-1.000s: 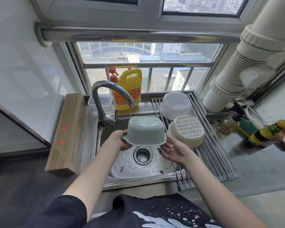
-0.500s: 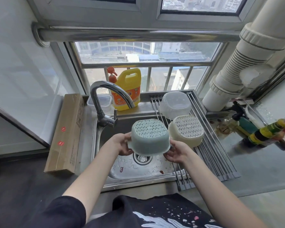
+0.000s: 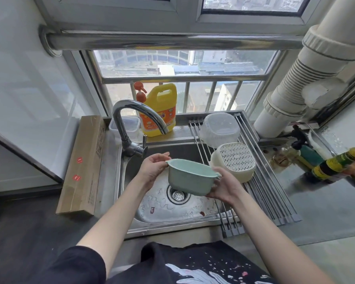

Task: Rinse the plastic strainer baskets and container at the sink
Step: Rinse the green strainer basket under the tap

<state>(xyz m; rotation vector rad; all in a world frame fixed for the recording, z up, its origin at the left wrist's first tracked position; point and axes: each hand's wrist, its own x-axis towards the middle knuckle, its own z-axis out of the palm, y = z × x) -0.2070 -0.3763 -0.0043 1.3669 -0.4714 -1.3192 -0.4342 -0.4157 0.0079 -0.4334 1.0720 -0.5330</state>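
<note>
While both hands grip it, left hand [image 3: 152, 168] on rim, right hand [image 3: 225, 187] underneath, one green basket [image 3: 190, 177] above sink [image 3: 164, 210]; one cream basket [image 3: 234, 160], one clear container [image 3: 219, 126] on rack [image 3: 260, 193]

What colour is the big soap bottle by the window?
The soap bottle is yellow with an orange label and an orange pump, seen in the head view.

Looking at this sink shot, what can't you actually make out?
Head view only:
- Inside of the green strainer basket: its near wall hides it.
- Right hand fingertips: under the basket.
- Whether water runs from the faucet: no stream is visible, but a thin one would be hard to see.
- Detergent jug label: too small to read.
- Bottles at the right: blurred.
</note>
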